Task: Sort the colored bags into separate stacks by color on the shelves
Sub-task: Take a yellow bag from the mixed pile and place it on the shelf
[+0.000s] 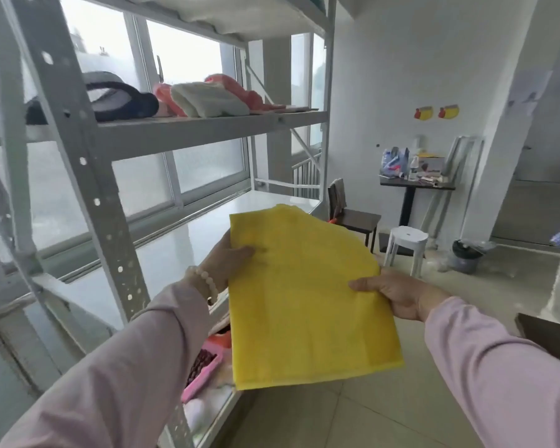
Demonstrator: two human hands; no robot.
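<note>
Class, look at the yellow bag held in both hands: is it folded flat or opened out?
Flat. The yellow bag shows as one smooth sheet with no opening, pinched at its edges by the left hand and right hand. Whether it is folded double, cannot tell.

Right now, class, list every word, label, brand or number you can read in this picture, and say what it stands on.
None can be read.
Yellow bag: plain, no print visible.
Boxes and bottles on the dark table: print too small and blurred.
Two yellow wall items: no legible text.
</note>
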